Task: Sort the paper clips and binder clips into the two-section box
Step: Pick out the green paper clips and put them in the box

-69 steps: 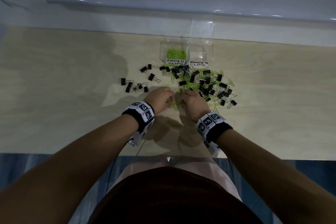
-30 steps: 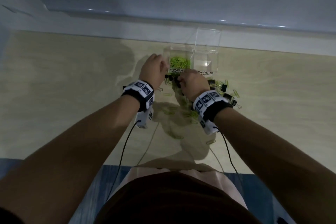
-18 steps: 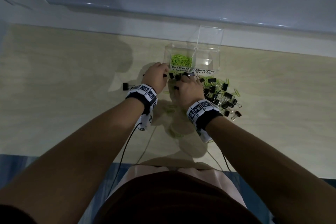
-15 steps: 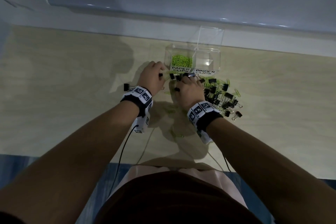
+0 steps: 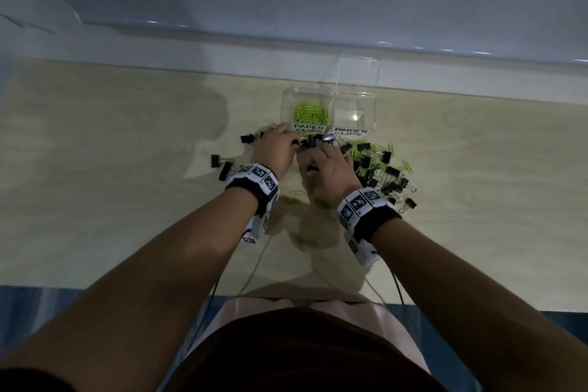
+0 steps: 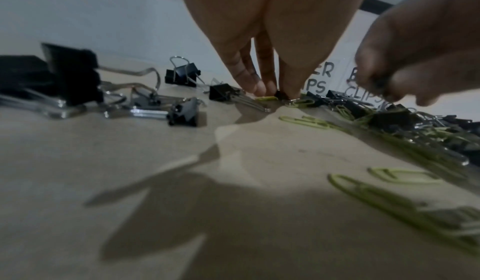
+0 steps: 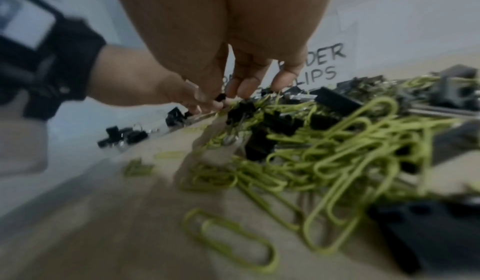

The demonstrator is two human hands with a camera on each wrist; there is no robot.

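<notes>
On the pale wooden bench (image 5: 95, 200), our clear plastic two-section box (image 5: 329, 95) sits upper centre of the head view with its lid up. The left section, labelled PAPER CLIPS, holds a heap of lime-green wire paper clips (image 5: 310, 113); the right one, labelled BINDER CLIPS, looks empty.

A second ago both hands were up at the box front; since then they have dropped back just below it, into the mixed pile. We judge a batch of paper clips has just gone in and the next pick is starting.

The black binder clips with silver wire handles (image 5: 386, 173) lie mostly tangled with green clips in the centre right of the head view, and a few loose ones (image 5: 219, 162) lie apart at centre left.

Our left hand (image 5: 276, 149) has its fingertips (image 6: 259, 87) pressed together on the bench, pinching at a green paper clip (image 6: 266, 98) just in front of the box label. Our right hand (image 5: 334, 169) reaches its curled fingers (image 7: 244, 87) into the pile; whether they grip anything we cannot tell.
</notes>
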